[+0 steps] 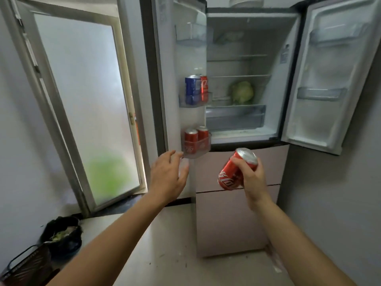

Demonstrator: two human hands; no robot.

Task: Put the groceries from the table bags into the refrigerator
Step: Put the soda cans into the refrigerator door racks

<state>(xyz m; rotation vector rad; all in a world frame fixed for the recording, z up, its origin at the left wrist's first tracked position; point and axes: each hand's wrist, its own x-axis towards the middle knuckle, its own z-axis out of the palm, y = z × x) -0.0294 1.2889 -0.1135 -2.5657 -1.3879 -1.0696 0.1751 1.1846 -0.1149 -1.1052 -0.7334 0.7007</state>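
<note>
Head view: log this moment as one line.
right hand grips red can, tilted | left hand open beside lower door bin | bin holds two stored cans | refrigerator doors open

Frosted window (pixel 82 104) open, L; blk bag (pixel 61 238) on floor (pixel 165 254) below.

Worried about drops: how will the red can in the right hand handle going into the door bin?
The red can looks rigid, so the right hand probably needn't squeeze hard. Its smooth round wall may roll if laid flat. Upright in the lower door bin, it likely stays put.
</note>
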